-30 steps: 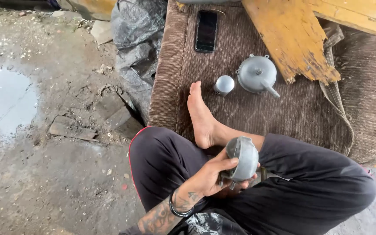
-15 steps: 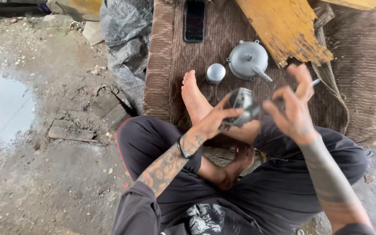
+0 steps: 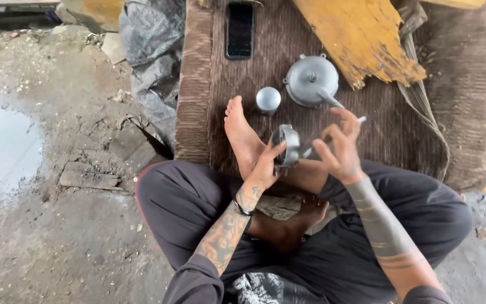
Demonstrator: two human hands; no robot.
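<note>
The left hand (image 3: pixel 265 169) grips a round grey metal housing (image 3: pixel 289 145) on edge, fingers closed around its rim, seemingly to turn its open face toward the right hand (image 3: pixel 338 147). That hand's fingers pinch a thin white stick (image 3: pixel 333 135) aimed into the housing. At twelve o'clock, on the brown woven mat (image 3: pixel 423 124), rest a small grey metal cap (image 3: pixel 268 99) and a domed grey metal cover (image 3: pixel 312 80). Farther off lie a black phone (image 3: pixel 239 29) and a worn yellow board (image 3: pixel 361 42). No labels show.
</note>
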